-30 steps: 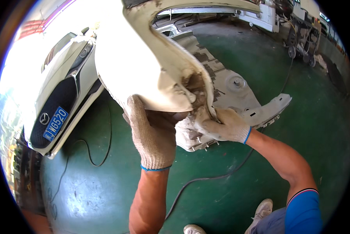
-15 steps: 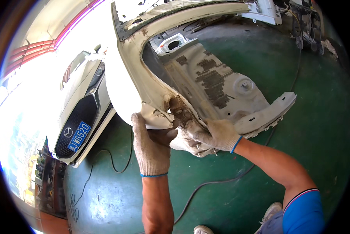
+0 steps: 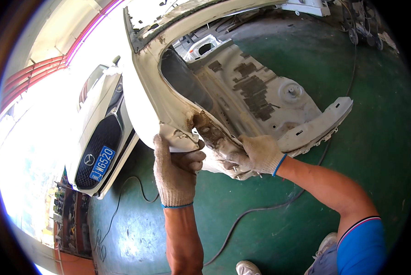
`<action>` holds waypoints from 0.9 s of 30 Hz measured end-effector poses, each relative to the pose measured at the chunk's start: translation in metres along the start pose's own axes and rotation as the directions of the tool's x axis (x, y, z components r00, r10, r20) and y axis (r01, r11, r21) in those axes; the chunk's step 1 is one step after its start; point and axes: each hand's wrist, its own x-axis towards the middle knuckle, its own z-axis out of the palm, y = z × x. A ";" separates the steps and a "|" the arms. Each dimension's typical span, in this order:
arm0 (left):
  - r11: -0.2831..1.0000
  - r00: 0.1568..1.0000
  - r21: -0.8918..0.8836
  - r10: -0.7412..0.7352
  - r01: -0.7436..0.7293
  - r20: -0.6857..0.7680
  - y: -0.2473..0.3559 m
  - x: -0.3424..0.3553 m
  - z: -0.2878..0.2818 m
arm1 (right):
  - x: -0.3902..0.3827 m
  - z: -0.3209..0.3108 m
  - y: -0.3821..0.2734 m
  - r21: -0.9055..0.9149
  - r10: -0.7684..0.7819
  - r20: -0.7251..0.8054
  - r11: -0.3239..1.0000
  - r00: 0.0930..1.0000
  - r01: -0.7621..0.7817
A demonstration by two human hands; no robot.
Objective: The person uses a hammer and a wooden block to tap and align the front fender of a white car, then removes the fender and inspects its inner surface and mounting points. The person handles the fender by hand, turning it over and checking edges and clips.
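Cream body panel [image 3: 146,87]: centre-left, stretching far | left hand [image 3: 174,172]: pinching its near corner | right hand [image 3: 262,155]: gripping its soiled edge [image 3: 214,133], right | handling: probably heavy, stiff; crumpled lip [image 3: 180,134] likely sharp, better hold sound folded metal

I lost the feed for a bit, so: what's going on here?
The camera wearer holds a cream car body panel with both gloved hands: the left hand at its lower corner, the right hand on the brown-stained edge beside it. Beyond is a grey metal panel with dark patches. A white car stands to the left.
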 end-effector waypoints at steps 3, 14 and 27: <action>0.996 1.000 0.094 0.003 -0.001 -0.023 -0.001 0.000 0.000 | 0.000 0.001 0.004 0.017 0.005 -0.005 1.000 1.000 -0.005; 0.966 0.998 0.257 0.046 -0.036 -0.035 -0.007 0.007 -0.008 | 0.011 -0.014 0.009 0.086 0.035 0.284 0.994 0.958 -0.062; 0.968 0.987 0.251 -0.014 -0.027 0.157 -0.004 0.020 -0.047 | 0.022 -0.019 0.017 0.271 -0.070 0.428 0.961 0.901 -0.054</action>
